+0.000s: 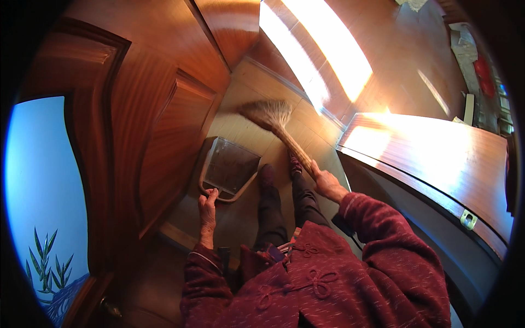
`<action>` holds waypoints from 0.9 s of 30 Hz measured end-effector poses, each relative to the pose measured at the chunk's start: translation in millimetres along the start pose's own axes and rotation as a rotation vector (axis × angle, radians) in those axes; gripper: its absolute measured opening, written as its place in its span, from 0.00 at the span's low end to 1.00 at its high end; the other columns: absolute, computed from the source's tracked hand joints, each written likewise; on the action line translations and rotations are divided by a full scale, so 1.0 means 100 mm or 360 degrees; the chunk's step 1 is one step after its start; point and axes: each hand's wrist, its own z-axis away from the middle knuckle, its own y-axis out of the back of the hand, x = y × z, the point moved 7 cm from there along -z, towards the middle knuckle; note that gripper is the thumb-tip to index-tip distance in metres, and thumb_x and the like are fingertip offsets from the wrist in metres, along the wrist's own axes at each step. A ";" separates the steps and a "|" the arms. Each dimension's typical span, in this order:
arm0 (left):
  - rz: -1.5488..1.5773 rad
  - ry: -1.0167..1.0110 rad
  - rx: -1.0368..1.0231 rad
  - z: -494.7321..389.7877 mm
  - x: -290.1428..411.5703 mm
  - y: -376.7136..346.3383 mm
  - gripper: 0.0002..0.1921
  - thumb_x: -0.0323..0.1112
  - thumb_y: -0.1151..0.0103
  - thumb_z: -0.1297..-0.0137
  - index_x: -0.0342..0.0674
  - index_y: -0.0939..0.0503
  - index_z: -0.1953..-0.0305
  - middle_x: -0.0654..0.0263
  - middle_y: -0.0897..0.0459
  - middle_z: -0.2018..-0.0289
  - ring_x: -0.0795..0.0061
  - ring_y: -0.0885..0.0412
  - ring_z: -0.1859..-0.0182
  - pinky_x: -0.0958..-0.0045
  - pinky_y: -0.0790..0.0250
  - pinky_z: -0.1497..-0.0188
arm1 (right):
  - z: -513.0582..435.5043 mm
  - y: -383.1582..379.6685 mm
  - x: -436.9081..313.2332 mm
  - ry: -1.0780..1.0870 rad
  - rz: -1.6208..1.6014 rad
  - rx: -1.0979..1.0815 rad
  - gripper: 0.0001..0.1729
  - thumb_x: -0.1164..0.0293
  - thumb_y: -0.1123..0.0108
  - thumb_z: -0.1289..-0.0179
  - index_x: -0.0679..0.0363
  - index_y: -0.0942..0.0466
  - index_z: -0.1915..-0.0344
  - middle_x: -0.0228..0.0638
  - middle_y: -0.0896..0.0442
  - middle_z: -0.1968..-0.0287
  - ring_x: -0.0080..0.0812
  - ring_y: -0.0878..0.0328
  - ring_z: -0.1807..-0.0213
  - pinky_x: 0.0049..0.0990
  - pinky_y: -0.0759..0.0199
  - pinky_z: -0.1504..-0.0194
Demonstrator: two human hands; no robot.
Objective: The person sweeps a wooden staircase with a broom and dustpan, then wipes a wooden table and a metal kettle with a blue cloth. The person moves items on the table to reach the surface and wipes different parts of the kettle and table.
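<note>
My right hand (329,185) grips the thick bound handle of a straw hand broom (293,144). Its fanned bristles (266,112) are over the tiled floor, past my feet, and look blurred at the left tip. My left hand (208,205) is closed around the rim or handle at the near end of a dustpan (231,164). The pan's wide end faces away from me, toward the broom. Dark specks show on its inside, too small to name. A gap of floor lies between the bristles and the pan.
A panelled wooden door (164,110) stands close on the left, with a frosted pane (45,172) bearing a plant picture. At right is another door edge with a metal strike plate (468,219). A threshold strip (283,82) crosses the floor (246,88) ahead; sunlight glares beyond it.
</note>
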 end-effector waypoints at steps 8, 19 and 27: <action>-0.0121 0.0092 -0.0025 0.08 -0.19 0.31 0.14 0.42 0.46 0.36 0.35 0.27 0.68 0.72 0.30 0.76 0.81 0.33 0.69 0.76 0.41 0.65 | 1.10 -0.13 0.30 -0.0131 0.0052 -0.0061 0.43 0.72 0.44 0.55 0.57 0.45 0.35 0.55 0.20 0.65 0.56 0.22 0.59 0.46 0.28 0.58; -0.0006 0.0184 0.0146 0.61 -0.49 0.77 0.12 0.42 0.47 0.37 0.40 0.27 0.71 0.72 0.30 0.79 0.81 0.33 0.77 0.78 0.40 0.73 | 1.57 -0.40 -0.02 -0.0480 -0.2077 -0.0454 0.34 0.71 0.47 0.52 0.59 0.37 0.40 0.36 0.25 0.75 0.27 0.24 0.78 0.28 0.31 0.81; -0.0019 0.0221 0.0510 1.11 -0.86 1.22 0.15 0.45 0.43 0.41 0.41 0.28 0.77 0.70 0.31 0.84 0.79 0.35 0.85 0.77 0.44 0.83 | 1.10 -0.79 0.03 -0.0430 -0.1070 -0.0200 0.15 0.61 0.48 0.43 0.61 0.30 0.64 0.35 0.25 0.76 0.28 0.26 0.83 0.29 0.33 0.84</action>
